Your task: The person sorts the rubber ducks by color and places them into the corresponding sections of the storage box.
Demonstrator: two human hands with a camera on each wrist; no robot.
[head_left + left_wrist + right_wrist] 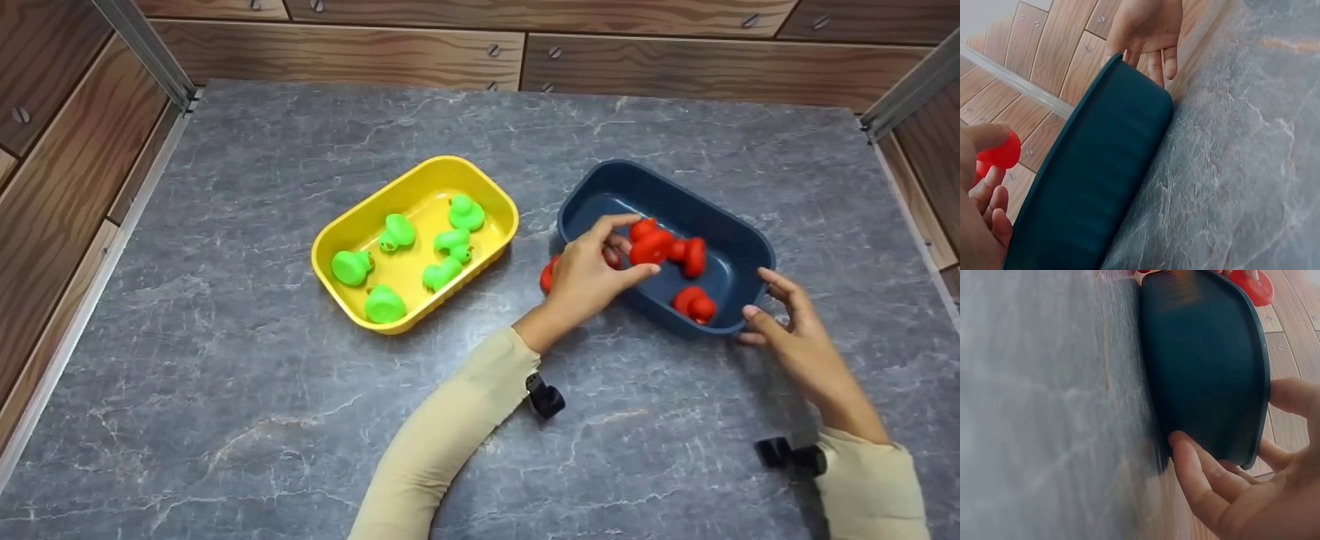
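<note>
My left hand (589, 274) pinches a red rubber duck (649, 244) between thumb and fingers, above the dark blue tub (731, 232). Inside that tub lie another red duck (694, 257), partly overlapped by the held one, and a red duck (695, 305) near the front wall. More red shows behind the left fingers; its shape is hidden. Left of the tub, a red duck (550, 275) on the table is mostly covered by that hand. My right hand (806, 341) grips the tub's right end, its fingers (1202, 478) bent against the outer wall and rim.
To the left stands a yellow tub (337, 225) with several green ducks (384, 304) in it. Both tubs rest on a grey marbled table (262, 420). Wood-patterned panels (337, 56) enclose the back and sides. A black wrist camera (546, 397) sits on each sleeve.
</note>
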